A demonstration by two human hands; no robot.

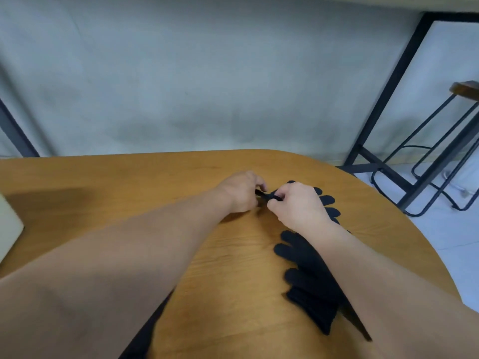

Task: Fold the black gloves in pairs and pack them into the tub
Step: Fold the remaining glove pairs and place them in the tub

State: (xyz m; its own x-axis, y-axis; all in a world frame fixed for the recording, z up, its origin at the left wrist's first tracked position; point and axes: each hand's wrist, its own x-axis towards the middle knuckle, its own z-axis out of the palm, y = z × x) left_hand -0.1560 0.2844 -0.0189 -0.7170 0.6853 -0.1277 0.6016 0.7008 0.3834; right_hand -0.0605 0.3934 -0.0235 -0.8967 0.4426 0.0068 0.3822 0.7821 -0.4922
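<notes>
At the far left edge of the frame, a pale boxy object [9, 226] pokes in over the wooden table [129, 182]; only a corner shows, so whether it is the tub cannot be told. Moving right, two bare forearms reach from the bottom of the frame toward the centre. The left hand [242, 190], just left of centre, has its fingers curled and pinches the end of a black glove [265, 196] between fingertips and thumb. Directly to its right, almost touching it, the right hand [298, 203] curls its fingers round the same bit of black fabric, so both grips are narrow and closed on the glove. Behind and to the right of the right hand, the dark fingertips of that glove or another [328, 203] fan out on the table. Below, in the lower right of the tabletop, more black gloves [308, 278] lie flat, partly under the right forearm. In the upper right corner of the frame stand a black metal frame [388, 92] and a stool [464, 90] on the pale floor.
</notes>
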